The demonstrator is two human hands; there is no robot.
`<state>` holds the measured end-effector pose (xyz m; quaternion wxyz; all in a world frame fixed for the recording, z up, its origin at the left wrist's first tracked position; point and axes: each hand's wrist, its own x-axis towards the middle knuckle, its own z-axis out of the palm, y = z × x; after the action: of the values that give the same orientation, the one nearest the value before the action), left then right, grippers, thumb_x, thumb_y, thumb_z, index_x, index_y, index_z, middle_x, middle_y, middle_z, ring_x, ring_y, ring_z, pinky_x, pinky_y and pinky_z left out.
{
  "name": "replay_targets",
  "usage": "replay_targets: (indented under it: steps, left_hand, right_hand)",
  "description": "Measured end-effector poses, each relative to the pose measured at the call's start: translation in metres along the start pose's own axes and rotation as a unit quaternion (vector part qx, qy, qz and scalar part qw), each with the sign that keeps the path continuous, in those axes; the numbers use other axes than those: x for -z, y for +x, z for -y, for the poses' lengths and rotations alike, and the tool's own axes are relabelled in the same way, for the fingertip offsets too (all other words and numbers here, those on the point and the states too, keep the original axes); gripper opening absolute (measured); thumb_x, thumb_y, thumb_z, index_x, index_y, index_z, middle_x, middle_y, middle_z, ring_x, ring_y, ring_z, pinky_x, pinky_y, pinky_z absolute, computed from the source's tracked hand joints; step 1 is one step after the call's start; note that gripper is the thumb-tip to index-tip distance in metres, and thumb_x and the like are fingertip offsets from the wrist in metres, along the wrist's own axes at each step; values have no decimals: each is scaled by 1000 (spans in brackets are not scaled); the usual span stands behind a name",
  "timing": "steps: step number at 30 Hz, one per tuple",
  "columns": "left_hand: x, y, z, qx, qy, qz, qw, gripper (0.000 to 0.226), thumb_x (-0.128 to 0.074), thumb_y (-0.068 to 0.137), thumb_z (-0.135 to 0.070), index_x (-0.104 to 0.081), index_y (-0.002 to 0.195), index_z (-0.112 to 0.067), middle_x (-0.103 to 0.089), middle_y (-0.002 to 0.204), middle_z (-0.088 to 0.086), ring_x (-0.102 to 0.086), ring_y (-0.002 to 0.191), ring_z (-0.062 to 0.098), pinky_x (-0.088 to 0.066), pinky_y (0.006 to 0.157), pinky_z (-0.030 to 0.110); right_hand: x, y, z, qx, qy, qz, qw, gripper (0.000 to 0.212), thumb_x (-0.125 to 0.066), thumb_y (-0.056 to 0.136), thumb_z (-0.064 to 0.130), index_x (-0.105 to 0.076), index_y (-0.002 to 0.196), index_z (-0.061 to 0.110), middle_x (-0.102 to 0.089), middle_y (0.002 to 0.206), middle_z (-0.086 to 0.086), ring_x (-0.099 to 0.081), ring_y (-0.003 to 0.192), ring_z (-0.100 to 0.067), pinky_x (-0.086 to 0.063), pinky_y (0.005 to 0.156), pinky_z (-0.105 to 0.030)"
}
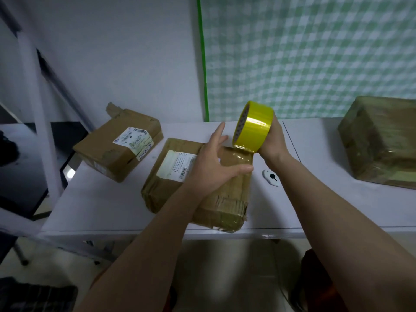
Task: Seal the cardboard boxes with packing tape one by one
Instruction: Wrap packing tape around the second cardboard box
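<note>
A white bench (315, 199) stood against the wall and carried three cardboard boxes. The biggest box (380, 140), wrapped in tape, sat at the far right, well apart from the others. The middle box (171, 183) lay at the near edge under the left hand (211, 167), which pressed flat on its top with fingers spread. A labelled box (117, 143) lay beyond it to the left. The right hand (275, 140) gripped a yellow tape roll (253, 127) held just above the middle box's far end. A small white cutter (270, 177) lay beside that box.
</note>
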<state>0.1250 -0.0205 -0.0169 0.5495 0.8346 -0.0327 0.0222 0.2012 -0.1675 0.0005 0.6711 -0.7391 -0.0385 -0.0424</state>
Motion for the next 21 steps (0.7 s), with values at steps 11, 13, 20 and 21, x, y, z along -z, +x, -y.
replay_targets:
  steps: [11, 13, 20, 21]
  left_hand:
    - [13, 41, -15, 25, 186, 53, 981, 52, -56, 57, -83, -61, 100, -54, -70, 97, -18, -61, 100, 8, -45, 98, 40]
    - [8, 34, -7, 14, 196, 28, 980, 53, -50, 58, -84, -66, 97, -52, -71, 94, -19, -58, 106, 10, -33, 101, 32]
    - [6, 7, -2, 10, 194, -46, 980, 40, -43, 57, -88, -62, 70, -55, -68, 77, -22, -54, 91, 2, -27, 93, 29]
    - [5, 6, -3, 17, 189, -48, 981, 43, -42, 56, -90, -63, 69, -55, -68, 77, -21, -53, 88, -2, -28, 93, 29]
  right_hand:
    - [5, 4, 6, -3, -40, 91, 995, 36, -36, 101, 8, -46, 131, 25, -61, 87, -18, -63, 77, -42, -54, 63, -50]
    - [10, 4, 1, -19, -29, 93, 995, 42, -35, 101, 7, -39, 138, 26, -63, 94, -14, -65, 77, -32, -57, 61, -40]
    - [46, -15, -57, -115, -393, 40, 911, 27, -47, 94, 12, -63, 115, 10, -63, 114, -15, -59, 102, -31, -45, 87, -36]
    - [47, -21, -66, -126, -449, 74, 881, 29, -47, 94, 12, -63, 118, 11, -58, 121, -17, -53, 111, -34, -43, 91, -35]
